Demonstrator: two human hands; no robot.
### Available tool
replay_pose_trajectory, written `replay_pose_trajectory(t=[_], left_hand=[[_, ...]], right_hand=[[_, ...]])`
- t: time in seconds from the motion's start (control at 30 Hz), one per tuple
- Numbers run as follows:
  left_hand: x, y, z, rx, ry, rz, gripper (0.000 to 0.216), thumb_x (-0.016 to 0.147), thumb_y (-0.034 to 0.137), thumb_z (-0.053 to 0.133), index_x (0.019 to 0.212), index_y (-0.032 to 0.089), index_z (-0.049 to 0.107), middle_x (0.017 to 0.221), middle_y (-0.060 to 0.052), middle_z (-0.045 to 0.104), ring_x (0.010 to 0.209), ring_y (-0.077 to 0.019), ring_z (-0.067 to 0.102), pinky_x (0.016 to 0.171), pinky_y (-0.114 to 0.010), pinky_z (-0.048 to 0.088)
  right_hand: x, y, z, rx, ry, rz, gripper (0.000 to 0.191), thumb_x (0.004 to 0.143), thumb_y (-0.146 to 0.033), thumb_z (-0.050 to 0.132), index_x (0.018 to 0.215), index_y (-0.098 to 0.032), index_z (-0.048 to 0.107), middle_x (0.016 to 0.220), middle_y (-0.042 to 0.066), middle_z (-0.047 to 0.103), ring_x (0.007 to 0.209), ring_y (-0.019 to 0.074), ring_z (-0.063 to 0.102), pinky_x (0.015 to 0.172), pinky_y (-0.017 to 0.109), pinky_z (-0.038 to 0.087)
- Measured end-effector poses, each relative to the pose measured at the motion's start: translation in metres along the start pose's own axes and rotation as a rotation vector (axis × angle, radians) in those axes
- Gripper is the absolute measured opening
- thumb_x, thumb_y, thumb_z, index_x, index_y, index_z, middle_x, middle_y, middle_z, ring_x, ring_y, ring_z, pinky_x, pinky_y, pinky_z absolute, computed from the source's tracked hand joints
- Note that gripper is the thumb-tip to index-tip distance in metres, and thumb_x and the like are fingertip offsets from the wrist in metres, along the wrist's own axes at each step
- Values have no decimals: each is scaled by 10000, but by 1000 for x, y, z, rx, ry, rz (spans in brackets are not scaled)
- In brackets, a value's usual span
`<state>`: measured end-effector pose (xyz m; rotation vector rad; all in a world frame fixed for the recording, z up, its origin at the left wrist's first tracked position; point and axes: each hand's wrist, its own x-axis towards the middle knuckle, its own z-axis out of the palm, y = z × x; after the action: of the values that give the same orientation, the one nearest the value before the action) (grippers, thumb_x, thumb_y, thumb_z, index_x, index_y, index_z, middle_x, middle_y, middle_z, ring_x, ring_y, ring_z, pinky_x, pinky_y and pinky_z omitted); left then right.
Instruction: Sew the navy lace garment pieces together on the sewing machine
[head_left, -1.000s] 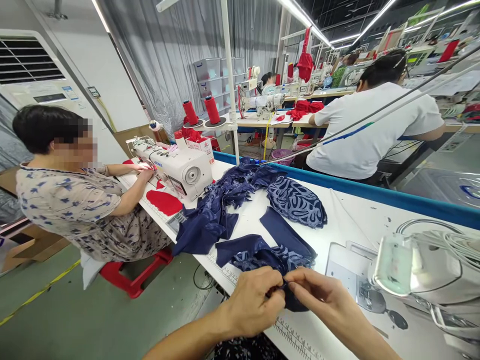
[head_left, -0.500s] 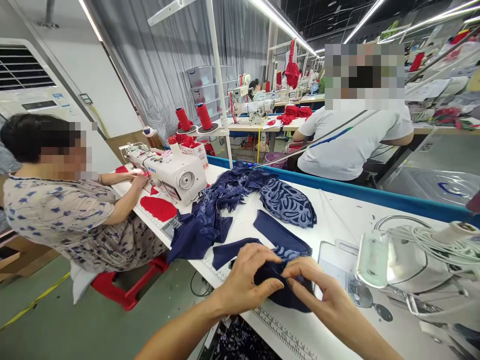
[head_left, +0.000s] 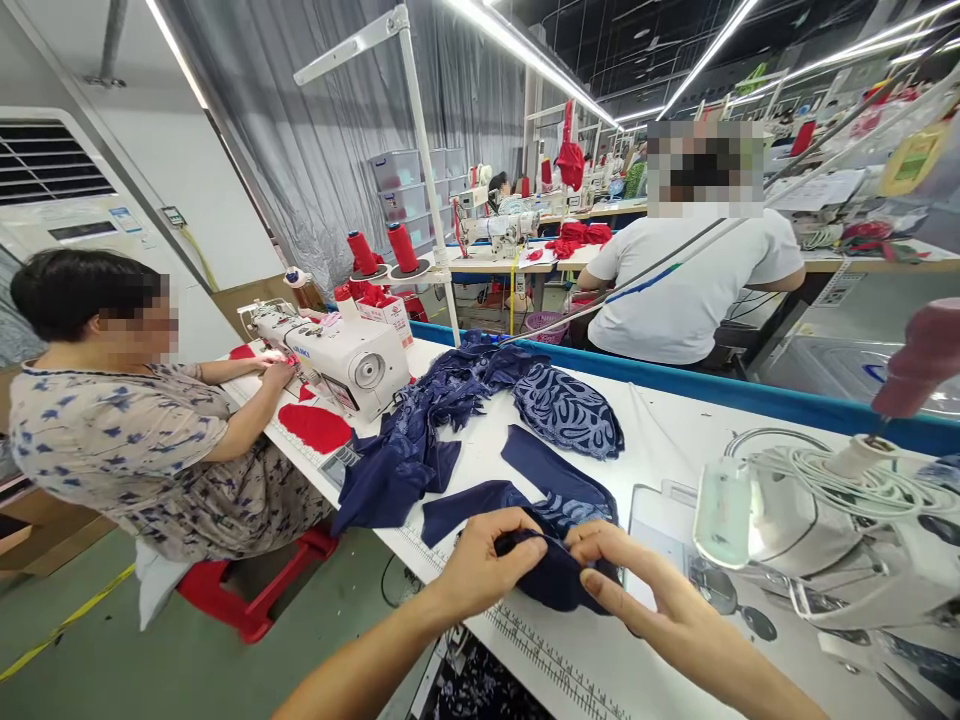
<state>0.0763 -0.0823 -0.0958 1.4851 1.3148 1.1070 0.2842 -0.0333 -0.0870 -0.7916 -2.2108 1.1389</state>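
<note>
Near the table's front edge I hold a navy blue fabric piece (head_left: 553,582), folded over between my hands. My left hand (head_left: 487,562) grips its left side, the thumb pressed down on the cloth. From the right, my right hand (head_left: 645,570) has its fingertips on the fabric's edge, index finger and thumb on either side of it. Part of the cloth is hidden under my fingers. Just behind lies more navy fabric with a lighter leaf-patterned part (head_left: 577,500). A patterned blue cup-shaped piece (head_left: 568,410) rests farther back.
A heap of navy fabric (head_left: 427,400) lies left of centre. My side has a sewing machine (head_left: 795,530) at the right and a printed ruler (head_left: 540,655) along the edge. At left, a co-worker (head_left: 127,420) sews red fabric at a white machine (head_left: 352,355). Another person (head_left: 690,280) sits beyond.
My left thumb has moved onto the fabric, closing the gap to its fingers. The cloth has shifted slightly between my hands. The whole view has turned a little to the right.
</note>
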Motion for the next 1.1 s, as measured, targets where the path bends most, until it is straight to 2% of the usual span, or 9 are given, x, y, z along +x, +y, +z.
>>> replay_pose_trajectory(t=[0.13, 0.37, 0.57, 0.67, 0.73, 0.87, 0.93, 1.0, 1.1], left_hand=[[1, 0, 1, 31, -20, 38, 190, 884, 284, 545, 805, 149, 655, 731, 5, 573, 698, -118, 487, 660, -226, 382], [1, 2, -2, 83, -5, 61, 291, 933, 367, 518, 806, 150, 665, 714, 1, 567, 697, -120, 490, 650, -227, 389], [-3, -31, 2, 332, 180, 271, 228, 954, 318, 508, 909, 210, 703, 835, -19, 695, 807, -158, 623, 926, -337, 458], [2, -46, -25, 440, 345, 254, 265, 964, 314, 464, 894, 199, 693, 843, -28, 706, 790, -163, 647, 821, -305, 509], [10, -35, -57, 459, 374, 266, 277, 959, 333, 458, 904, 178, 680, 872, -52, 698, 820, -185, 638, 758, -298, 504], [34, 46, -114, 730, 394, 419, 219, 940, 340, 513, 983, 227, 696, 933, -34, 648, 884, -185, 599, 805, -295, 451], [48, 88, -114, 863, 265, 524, 203, 937, 334, 525, 990, 267, 709, 930, -15, 637, 844, -174, 595, 771, -283, 437], [63, 106, -88, 911, 13, 590, 184, 921, 297, 542, 908, 268, 723, 915, -5, 648, 825, -172, 598, 754, -277, 430], [88, 77, -14, 904, -358, 477, 191, 872, 167, 564, 782, 216, 725, 792, 4, 653, 751, -166, 599, 696, -268, 407]], right_hand=[[4, 0, 3, 56, 7, 63, 295, 948, -474, 492, 784, -246, 580, 992, 32, 635, 944, 200, 605, 829, 320, 521], [-2, 13, 6, 38, 112, 165, 303, 923, -457, 536, 726, -233, 585, 928, 40, 645, 742, 180, 607, 564, 284, 487], [16, 20, 28, -239, 225, 1, 176, 928, -336, 442, 858, -224, 558, 821, 66, 615, 729, 207, 581, 644, 336, 471], [49, 4, 52, -244, 200, -9, 184, 893, -242, 426, 753, -208, 540, 771, 81, 583, 757, 229, 582, 711, 370, 466], [75, -17, 64, -201, 216, 9, 153, 860, -197, 469, 711, -204, 499, 743, 65, 575, 757, 215, 583, 726, 353, 456], [107, -70, 65, 10, 251, 25, 134, 878, -266, 520, 758, -213, 491, 753, -9, 594, 741, 142, 587, 714, 263, 459], [98, -84, 58, 140, 246, 74, 204, 936, -386, 454, 826, -218, 487, 722, -33, 593, 661, 114, 588, 600, 217, 464], [72, -77, 47, 224, 228, 158, 311, 976, -450, 328, 830, -212, 464, 696, -27, 604, 618, 113, 604, 546, 215, 479], [16, -30, 31, 209, 229, 328, 342, 951, -474, 342, 752, -210, 429, 609, -8, 604, 520, 140, 608, 487, 246, 477]])
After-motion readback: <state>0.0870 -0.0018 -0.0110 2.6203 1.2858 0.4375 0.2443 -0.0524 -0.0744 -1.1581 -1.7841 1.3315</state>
